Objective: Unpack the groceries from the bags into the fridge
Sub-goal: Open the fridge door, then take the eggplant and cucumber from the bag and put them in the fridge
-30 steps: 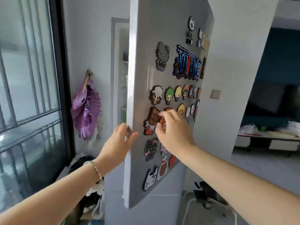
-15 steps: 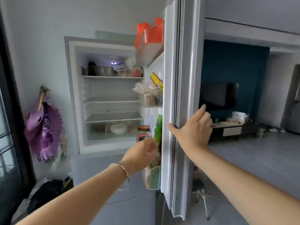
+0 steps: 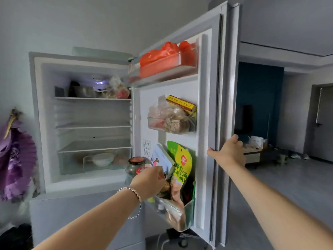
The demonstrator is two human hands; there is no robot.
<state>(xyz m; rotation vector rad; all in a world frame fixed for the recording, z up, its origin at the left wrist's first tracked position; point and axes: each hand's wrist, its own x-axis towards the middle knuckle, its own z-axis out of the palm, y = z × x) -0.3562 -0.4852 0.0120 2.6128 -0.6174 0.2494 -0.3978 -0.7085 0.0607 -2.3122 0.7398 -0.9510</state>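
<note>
The fridge (image 3: 86, 112) stands with its upper door (image 3: 207, 105) swung wide to the right. My right hand (image 3: 228, 151) grips the door's outer edge at mid height. My left hand (image 3: 149, 181) is stretched out in front of the lower door bin (image 3: 180, 212), its fingers loosely curled beside a glass jar (image 3: 135, 165) and a yellow-green packet (image 3: 182, 165); I see nothing in it. The middle shelves inside are bare. A pot and bagged food sit on the top shelf (image 3: 90, 98), and a white bowl (image 3: 103, 159) lies in the bottom drawer.
An orange bag (image 3: 162, 55) fills the top door bin and wrapped food the middle bin (image 3: 171, 121). A purple fan-like ornament (image 3: 16, 156) hangs on the left wall, with dark things (image 3: 16, 237) on the floor below. Right of the door, a room with a low table (image 3: 255, 152).
The door has swung from nearly closed to wide open. My right hand moved from its magnet-covered front to its outer edge; my left hand left the edge and reached toward the lower bin.
</note>
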